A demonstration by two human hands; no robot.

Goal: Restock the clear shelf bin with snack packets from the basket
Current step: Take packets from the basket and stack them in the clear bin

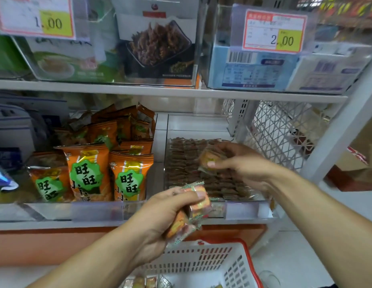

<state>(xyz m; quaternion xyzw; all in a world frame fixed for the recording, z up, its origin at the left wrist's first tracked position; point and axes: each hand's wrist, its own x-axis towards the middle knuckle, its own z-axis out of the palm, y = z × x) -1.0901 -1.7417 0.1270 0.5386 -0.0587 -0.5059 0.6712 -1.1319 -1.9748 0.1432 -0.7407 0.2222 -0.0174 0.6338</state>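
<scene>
The clear shelf bin [241,210] sits on the lower shelf at centre right, with rows of small brown snack packets [181,163] lying in it. My right hand [241,165] hovers over the bin and pinches one small orange packet [210,157]. My left hand [162,215] is in front of the bin's front wall and grips a bunch of orange and green-edged packets [193,210]. Below it stands the white basket [203,260] with a red rim, and a few more packets [143,282] show at its bottom.
A neighbouring clear bin [56,210] to the left holds upright orange snack bags [87,171]. The upper shelf [160,91] carries clear bins with price tags. A white mesh panel [285,132] and a shelf post [339,132] stand at the right.
</scene>
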